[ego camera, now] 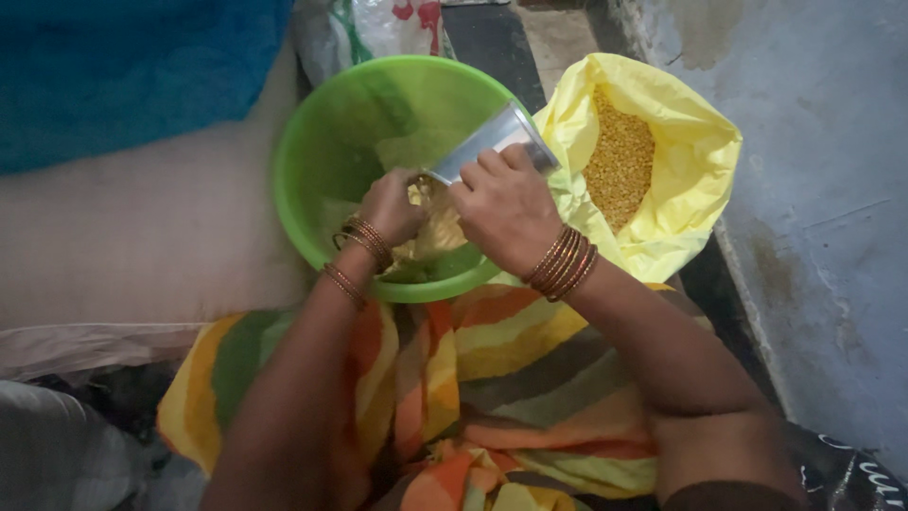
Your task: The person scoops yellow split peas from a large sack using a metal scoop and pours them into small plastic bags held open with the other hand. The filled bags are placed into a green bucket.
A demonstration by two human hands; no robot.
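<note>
The steel cup (492, 142) lay tilted over the green bowl (312, 151), its mouth down toward the bowl's inside and its base up toward the far right rim. The right hand (506, 208) had its grip wrapped around the cup's side, fingers pressed on the metal. The left hand (390, 206) was inside the bowl at the cup's mouth, fingers curled among the pale yellow grain (430, 237) heaped there; whether that grip pinched anything could not be told. Both wrists wore stacked bangles (563, 263).

The bowl rested at the near edge of a tan mat (142, 246), above the person's lap, which was draped in striped orange, yellow and green cloth (492, 378). Just beside the bowl's right rim, touching it, stood an open yellow bag (690, 151) filled with yellow lentils (619, 170). A blue cloth (123, 66) lay over the mat's far left corner. Right of the bag rose a worn, stained grey wall (813, 237). A white plastic bag (378, 28) sat behind the bowl.
</note>
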